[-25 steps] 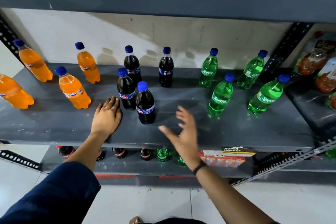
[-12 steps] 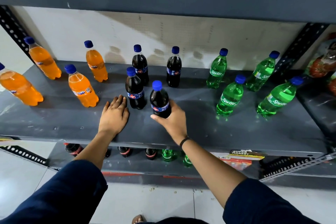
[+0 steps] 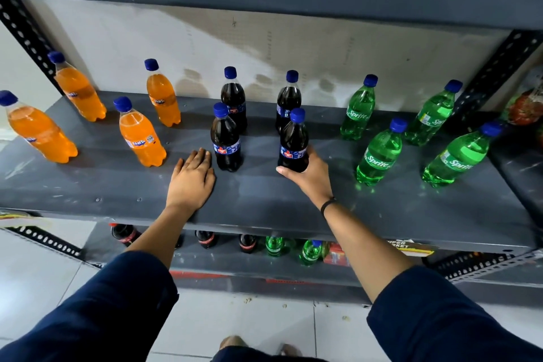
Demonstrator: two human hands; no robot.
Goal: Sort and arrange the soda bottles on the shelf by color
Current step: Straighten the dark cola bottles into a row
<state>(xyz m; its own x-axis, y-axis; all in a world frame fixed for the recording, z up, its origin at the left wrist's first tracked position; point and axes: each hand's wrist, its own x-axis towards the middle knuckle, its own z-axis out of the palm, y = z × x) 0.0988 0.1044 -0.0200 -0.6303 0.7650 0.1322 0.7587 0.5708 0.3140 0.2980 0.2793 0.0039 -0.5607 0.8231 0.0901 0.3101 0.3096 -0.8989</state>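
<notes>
Right hand [image 3: 313,175] is wrapped around the base of the front-right cola bottle [image 3: 293,141], thumb at its near-left, fingers round the far side. Low grip looks deliberate: bottle stays upright on the shelf [image 3: 264,203] and can slide rather than lift. It sits right in front of the back-right cola bottle [image 3: 288,100], at that bottle's 6 o'clock, overlapping it in view; can't tell if they touch.

Left hand [image 3: 192,178] lies flat, palm down, fingers extended, holding nothing. Fingertips are just beside the front-left cola bottle [image 3: 226,138], at its 8 o'clock. Likely bracing body weight, maybe also guarding that bottle from tipping.

Layout reads as three colour blocks. Four orange bottles [image 3: 141,135] toward 9 o'clock, four colas in the middle, four green bottles [image 3: 379,153] toward 3 o'clock. The back-left cola bottle [image 3: 233,97] stands right behind the front-left one. Colas now form a rough two-by-two, matching the staggered pairs either side. Judgement: sorting is essentially done, this is spacing cleanup.

Versus 0.5 s ago: the gripped cola has moved toward 3 o'clock and slightly back, from near the front-left cola to in front of the back-right one. Gap between the two front colas has opened. Grip on the bottle is unchanged. Left hand hasn't moved on the shelf. Orange and green groups look unchanged; camera has shifted a bit.
</notes>
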